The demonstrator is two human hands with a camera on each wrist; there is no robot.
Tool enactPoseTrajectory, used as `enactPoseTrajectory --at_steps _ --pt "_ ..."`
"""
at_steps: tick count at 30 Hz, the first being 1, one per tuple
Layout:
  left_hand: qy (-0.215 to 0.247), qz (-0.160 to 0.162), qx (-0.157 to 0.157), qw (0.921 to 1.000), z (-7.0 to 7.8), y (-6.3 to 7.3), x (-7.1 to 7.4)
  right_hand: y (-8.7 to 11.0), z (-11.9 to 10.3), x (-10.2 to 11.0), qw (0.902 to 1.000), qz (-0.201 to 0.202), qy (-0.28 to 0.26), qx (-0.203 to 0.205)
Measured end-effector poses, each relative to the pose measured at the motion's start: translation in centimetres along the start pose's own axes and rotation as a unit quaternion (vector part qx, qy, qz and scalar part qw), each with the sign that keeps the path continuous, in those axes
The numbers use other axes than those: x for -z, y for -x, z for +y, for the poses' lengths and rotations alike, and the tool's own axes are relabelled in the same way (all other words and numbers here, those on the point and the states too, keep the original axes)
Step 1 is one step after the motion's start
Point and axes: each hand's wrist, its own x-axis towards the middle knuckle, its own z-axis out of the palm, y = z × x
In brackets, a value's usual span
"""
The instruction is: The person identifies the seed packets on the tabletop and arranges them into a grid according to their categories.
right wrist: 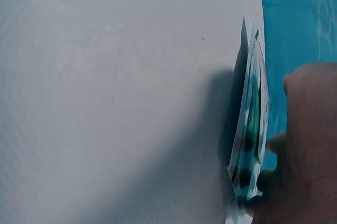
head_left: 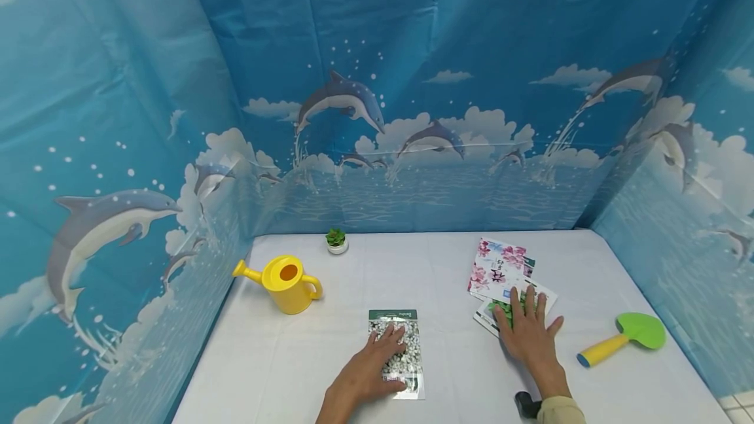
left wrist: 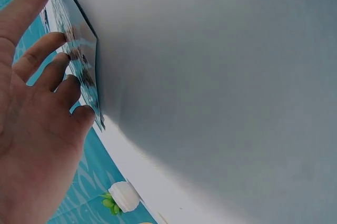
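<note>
Fingers spread, left grip (head_left: 370,369) apparently steadies one glossy white-flowered packet (head_left: 413,360), lower centre; right grip (head_left: 527,334), likewise, overlapping pink-and-green packets (head_left: 491,264).

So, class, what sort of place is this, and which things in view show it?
Probably a staged indoor workspace: dolphin-print sheeting hangs behind and on both sides of a white-covered table, and pale floor tiles show in the head view's lower right corner.
</note>
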Motion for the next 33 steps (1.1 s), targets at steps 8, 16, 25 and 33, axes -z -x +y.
enactPoseTrajectory --at_steps 8,16,25,33 --pt "0.012 0.0 0.007 0.9999 -0.1 -0.2 0.0 -0.5 -0.1 0.0 0.9981 0.049 0.001 0.038" --pt "0.035 0.03 0.004 0.9989 -0.3 -0.6 -0.2 -2.3 -0.6 0.8 0.9912 0.087 0.01 0.099" --pt "0.04 0.026 0.021 0.9986 -0.2 -0.6 -0.5 -4.0 -1.4 1.5 0.9911 0.062 0.027 0.115" --pt "0.043 0.024 0.024 0.9985 -0.3 -0.8 -0.4 -4.6 -1.1 1.0 0.9922 0.037 0.035 0.114"
